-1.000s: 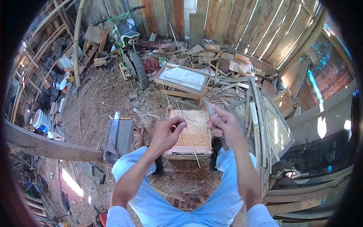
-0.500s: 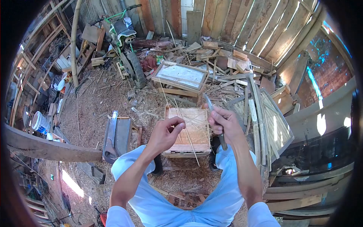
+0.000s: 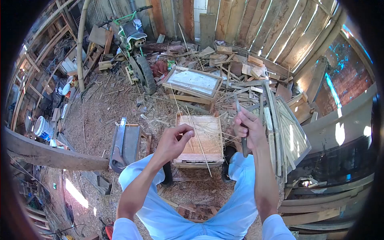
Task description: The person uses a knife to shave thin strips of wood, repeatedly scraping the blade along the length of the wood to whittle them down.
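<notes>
My left hand (image 3: 175, 141) is closed in a pinch above a low wooden box (image 3: 200, 157) between my knees. A thin bamboo strip (image 3: 203, 153) runs slantwise past its fingertips; the exact grip is partly hidden. Another thin strip (image 3: 174, 97) sticks up beyond that hand. My right hand (image 3: 251, 129) is wrapped around a knife (image 3: 244, 148), its narrow blade pointing up and away from me. The knife is to the right of the box, apart from the strips. Several fine strips (image 3: 212, 130) lie loosely across the box top.
A handsaw (image 3: 117, 146) rests on a dark wooden piece at left. Ahead are a framed white panel (image 3: 194, 81), a heap of wood scraps (image 3: 240, 66) and a small motorbike (image 3: 138, 56). Slatted frames (image 3: 292, 132) lean at right. Shavings cover the ground.
My right hand has moved right and slightly up with the knife, away from the strips, and the blade now stands more upright. My left hand has barely moved.
</notes>
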### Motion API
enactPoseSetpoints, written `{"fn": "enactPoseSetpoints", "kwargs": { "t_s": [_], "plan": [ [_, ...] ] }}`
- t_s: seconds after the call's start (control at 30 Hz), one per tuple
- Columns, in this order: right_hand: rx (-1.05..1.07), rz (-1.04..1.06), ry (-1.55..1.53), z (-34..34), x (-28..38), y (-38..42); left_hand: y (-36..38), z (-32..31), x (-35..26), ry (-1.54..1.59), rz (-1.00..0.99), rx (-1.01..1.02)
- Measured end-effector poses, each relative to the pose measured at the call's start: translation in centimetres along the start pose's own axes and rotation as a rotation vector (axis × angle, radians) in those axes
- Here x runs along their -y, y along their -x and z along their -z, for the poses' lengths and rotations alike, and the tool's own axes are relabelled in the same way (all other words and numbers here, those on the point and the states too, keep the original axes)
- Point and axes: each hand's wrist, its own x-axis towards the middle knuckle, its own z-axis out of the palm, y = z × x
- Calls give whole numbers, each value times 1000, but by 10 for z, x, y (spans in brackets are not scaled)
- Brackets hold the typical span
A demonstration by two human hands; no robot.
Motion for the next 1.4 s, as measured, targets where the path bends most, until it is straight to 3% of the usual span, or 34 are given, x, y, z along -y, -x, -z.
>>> {"fn": "enactPoseSetpoints", "kwargs": {
  "t_s": [0.17,0.23,0.37,0.4,0.47,0.63,0.73,0.8,0.9,0.97,1.03,1.17,1.23,1.3,1.4],
  "plan": [
    [43,-12,196,-27,-23,8,-5,-2,-5,-79,5,-67],
    [175,-121,334,-40,-33,7,-6,-8,-2,-55,-20,-58],
    [172,-151,301,-35,-41,3,-8,-12,-1,-4,-60,-48],
    [140,-120,301,-32,-38,3,-8,-11,-6,-5,-60,-48],
    [19,-50,275,-28,-30,3,-7,-7,-20,-85,124,56],
    [-104,45,145,-1,-12,-3,-4,-7,2,-48,41,-15],
    [-41,104,113,-8,-14,1,-7,-7,8,-5,-14,-90],
    [51,-52,321,-32,-28,8,-9,-7,9,-23,-4,-96],
    [152,-98,201,-39,-49,1,-11,-13,4,-52,-32,-75],
    [136,-114,214,-33,-43,-4,-10,-11,-10,-55,87,22],
    [-106,-23,149,-17,-31,-9,-9,-2,-4,-67,93,4],
    [-134,113,6,10,-12,-13,-8,7,10,-126,62,-38],
    [-118,60,77,1,-13,-8,-6,2,-7,-240,42,-54],
    [-121,-26,109,-18,-30,-3,-5,-8,-11,-301,-101,-128],
    [14,-143,233,-38,-52,0,-7,-15,-14,-331,-148,-182]
  ]
}}
